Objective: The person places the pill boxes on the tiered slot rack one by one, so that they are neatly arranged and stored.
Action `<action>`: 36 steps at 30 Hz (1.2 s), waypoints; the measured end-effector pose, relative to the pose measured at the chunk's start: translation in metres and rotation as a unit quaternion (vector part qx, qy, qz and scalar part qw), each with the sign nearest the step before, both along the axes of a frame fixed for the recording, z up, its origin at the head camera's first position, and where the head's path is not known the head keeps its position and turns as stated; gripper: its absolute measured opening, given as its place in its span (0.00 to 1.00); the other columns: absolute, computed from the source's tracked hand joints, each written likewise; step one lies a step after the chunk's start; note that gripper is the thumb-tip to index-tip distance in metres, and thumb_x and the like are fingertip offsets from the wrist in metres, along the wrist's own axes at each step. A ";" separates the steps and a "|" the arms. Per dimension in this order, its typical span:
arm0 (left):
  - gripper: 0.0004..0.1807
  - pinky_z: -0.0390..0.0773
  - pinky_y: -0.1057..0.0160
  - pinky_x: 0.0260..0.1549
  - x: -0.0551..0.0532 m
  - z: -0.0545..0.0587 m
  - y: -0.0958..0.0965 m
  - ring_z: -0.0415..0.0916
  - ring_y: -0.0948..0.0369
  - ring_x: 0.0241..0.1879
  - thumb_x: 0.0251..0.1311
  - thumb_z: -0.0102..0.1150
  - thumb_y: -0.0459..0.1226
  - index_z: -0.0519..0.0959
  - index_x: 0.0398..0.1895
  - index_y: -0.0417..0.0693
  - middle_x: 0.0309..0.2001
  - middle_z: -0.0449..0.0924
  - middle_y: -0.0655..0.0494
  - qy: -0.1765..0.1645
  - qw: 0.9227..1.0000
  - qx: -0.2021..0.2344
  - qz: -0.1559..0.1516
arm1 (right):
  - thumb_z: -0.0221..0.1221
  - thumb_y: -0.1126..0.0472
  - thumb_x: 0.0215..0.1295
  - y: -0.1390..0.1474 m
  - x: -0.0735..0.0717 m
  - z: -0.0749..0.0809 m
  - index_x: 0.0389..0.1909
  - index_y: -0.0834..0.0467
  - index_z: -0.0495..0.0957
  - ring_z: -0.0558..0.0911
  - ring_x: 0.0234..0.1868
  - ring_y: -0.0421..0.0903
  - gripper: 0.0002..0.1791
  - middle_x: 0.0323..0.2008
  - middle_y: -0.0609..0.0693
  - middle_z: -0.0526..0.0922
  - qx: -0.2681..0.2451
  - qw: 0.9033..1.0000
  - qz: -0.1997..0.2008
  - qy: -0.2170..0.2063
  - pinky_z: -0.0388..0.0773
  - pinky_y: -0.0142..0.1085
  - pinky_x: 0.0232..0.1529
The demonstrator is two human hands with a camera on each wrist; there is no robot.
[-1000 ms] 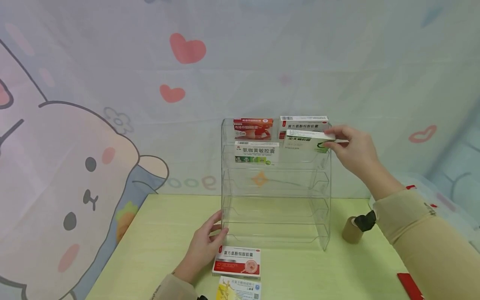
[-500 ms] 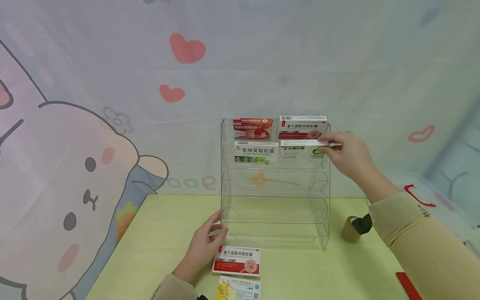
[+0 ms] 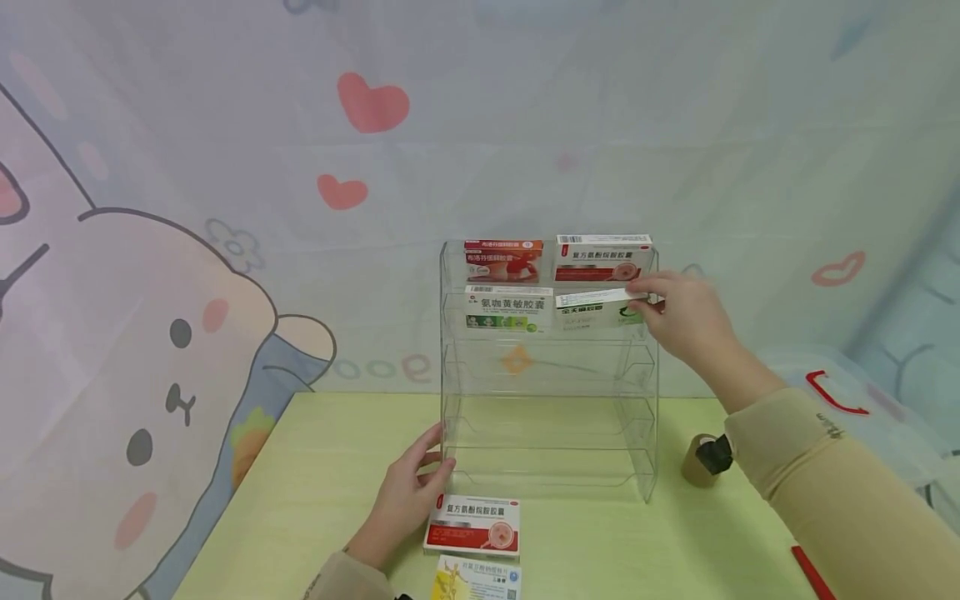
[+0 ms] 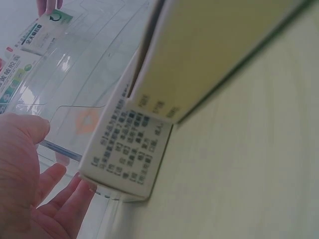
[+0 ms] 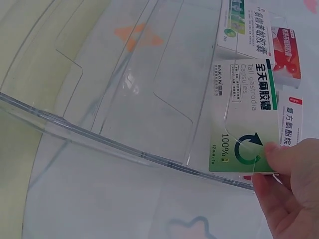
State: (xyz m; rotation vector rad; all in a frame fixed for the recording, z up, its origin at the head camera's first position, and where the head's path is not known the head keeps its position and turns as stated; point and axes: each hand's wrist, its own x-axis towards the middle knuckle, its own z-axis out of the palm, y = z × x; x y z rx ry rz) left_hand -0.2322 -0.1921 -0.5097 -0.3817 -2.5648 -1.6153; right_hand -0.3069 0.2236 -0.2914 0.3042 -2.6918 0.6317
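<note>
My right hand pinches the right end of a white and green medicine box between thumb and fingers. That box sits slightly tilted at the right of the second tier of a clear acrylic display rack. Left of it on that tier stands another white and green medicine box. My left hand holds the rack's lower left side edge, thumb in front and fingers behind, seen also in the left wrist view. Beside it a red and white medicine box lies on the table.
The top tier holds a red medicine box and a red and white medicine box. A yellow and white box lies at the table's front. To the right are a brown cylinder, a clear bin and a red strip.
My right hand has lowered the white and green box from in front of the top tier into the second tier, then tilted it slightly. My left hand has stayed on the rack.
</note>
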 end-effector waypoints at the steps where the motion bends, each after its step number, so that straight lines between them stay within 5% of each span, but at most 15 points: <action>1: 0.35 0.90 0.54 0.62 0.000 0.000 0.000 0.84 0.42 0.67 0.78 0.66 0.40 0.68 0.85 0.51 0.78 0.75 0.41 0.000 1.000 0.000 -0.001 | 0.66 0.61 0.79 -0.001 0.000 0.000 0.64 0.58 0.87 0.79 0.58 0.64 0.17 0.69 0.62 0.84 0.004 1.000 -0.002 -0.002 0.90 0.56 0.52; 12: 0.34 0.91 0.55 0.61 0.001 -0.001 -0.001 0.85 0.43 0.66 0.78 0.67 0.39 0.69 0.84 0.56 0.78 0.76 0.43 -0.003 1.000 0.003 0.004 | 0.64 0.58 0.81 -0.007 -0.001 0.001 0.64 0.58 0.88 0.77 0.54 0.62 0.17 0.69 0.63 0.85 0.023 1.000 -0.010 -0.008 0.84 0.54 0.49; 19: 0.34 0.91 0.55 0.61 0.001 0.000 0.000 0.85 0.42 0.66 0.78 0.67 0.39 0.69 0.84 0.56 0.78 0.76 0.41 -0.001 1.000 0.002 0.002 | 0.64 0.60 0.80 -0.006 -0.003 -0.003 0.62 0.61 0.88 0.84 0.67 0.65 0.16 0.67 0.64 0.86 0.047 0.999 0.004 -0.003 0.86 0.60 0.64; 24: 0.35 0.91 0.55 0.61 0.000 0.001 0.000 0.85 0.43 0.66 0.78 0.67 0.39 0.68 0.84 0.54 0.78 0.75 0.41 0.003 1.000 0.000 0.001 | 0.64 0.62 0.79 -0.008 -0.006 -0.005 0.61 0.62 0.88 0.85 0.67 0.65 0.16 0.65 0.65 0.87 0.056 0.998 0.008 0.011 0.85 0.60 0.67; 36: 0.35 0.91 0.54 0.61 0.000 0.001 0.002 0.85 0.44 0.66 0.78 0.67 0.39 0.68 0.85 0.52 0.78 0.75 0.41 0.004 1.000 0.001 0.000 | 0.64 0.62 0.80 -0.009 0.000 -0.011 0.62 0.63 0.87 0.88 0.61 0.65 0.17 0.65 0.64 0.87 0.039 0.999 0.000 0.033 0.89 0.59 0.59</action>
